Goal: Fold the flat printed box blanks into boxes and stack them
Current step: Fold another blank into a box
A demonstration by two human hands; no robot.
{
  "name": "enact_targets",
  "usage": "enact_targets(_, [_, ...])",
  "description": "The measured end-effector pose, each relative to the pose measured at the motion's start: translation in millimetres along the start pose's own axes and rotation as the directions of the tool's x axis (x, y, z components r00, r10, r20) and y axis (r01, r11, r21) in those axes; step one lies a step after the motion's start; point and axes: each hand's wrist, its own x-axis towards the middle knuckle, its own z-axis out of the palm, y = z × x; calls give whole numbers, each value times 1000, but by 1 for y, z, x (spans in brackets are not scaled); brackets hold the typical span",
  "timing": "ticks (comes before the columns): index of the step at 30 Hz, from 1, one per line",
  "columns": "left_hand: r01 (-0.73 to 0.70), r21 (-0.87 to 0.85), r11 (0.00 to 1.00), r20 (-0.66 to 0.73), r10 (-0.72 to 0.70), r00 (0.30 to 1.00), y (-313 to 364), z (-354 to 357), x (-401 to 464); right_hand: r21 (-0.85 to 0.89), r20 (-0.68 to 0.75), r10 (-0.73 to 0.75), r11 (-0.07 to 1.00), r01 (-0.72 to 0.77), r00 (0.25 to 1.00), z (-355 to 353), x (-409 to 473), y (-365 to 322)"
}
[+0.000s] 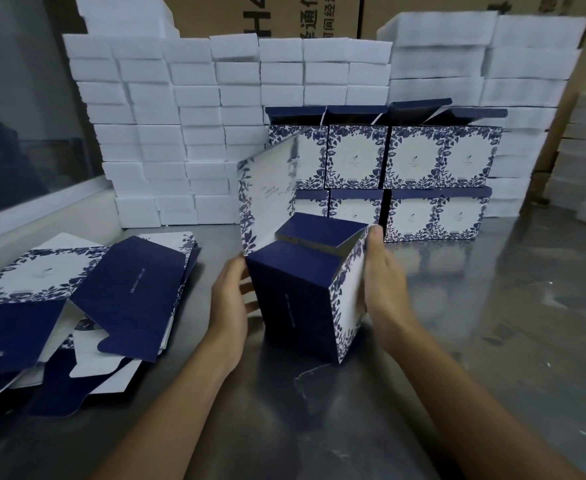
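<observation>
Two hands frame a half-formed box (305, 292) standing on the steel worktop (492, 306), just in front of the stacked finished boxes (412, 181). The left hand (230, 299) lies against the box's dark blue side with its fingers spread and fairly straight, steadying rather than gripping; the right hand (383, 282) presses flat along the floral side, its fingertips up at the top edge. The box body is already squared up. At its open top, two dark blue inner flaps (319, 233) are turned inward and lie roughly level, while the tall printed lid panel (267, 195) stands upright at the back left. The step in hand looks to be closing the top: the side flaps are down, the lid is not yet. The next move likely calls for one hand to keep the walls square while the other swings the lid over and slips its tuck edge inside the front wall without buckling it. Flat blanks (87, 299) lie in a loose heap on the worktop to the left, well apart from the box. White foam blocks (180, 133) are piled behind.
</observation>
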Motion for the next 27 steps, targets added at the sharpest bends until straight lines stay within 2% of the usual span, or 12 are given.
enact_targets(2, [42,-30,999,60,-40,997,1,1,-2,-17,-49,22,1000,-23,999,4,0,2])
enact_targets(5, [51,-61,997,99,-45,994,2,0,-3,81,-70,53,996,-48,996,6,-3,-4])
enact_targets(10, [51,-28,998,133,-47,990,7,2,-6,127,98,92,986,-104,991,2,-7,-11])
enact_targets(15, [-9,-58,998,73,14,997,14,4,-7,66,244,30,997,-48,969,4,-10,-19])
enact_targets(20, [142,-183,973,89,-127,988,19,6,-9,-1,380,58,998,-63,923,4,-13,-15])
enact_targets(24, [196,-258,946,151,-161,975,24,4,-6,22,324,-44,999,39,945,3,-12,-12])
enact_targets(27, [221,-294,930,227,-156,961,22,0,-3,90,200,-112,991,96,973,1,-11,-12])
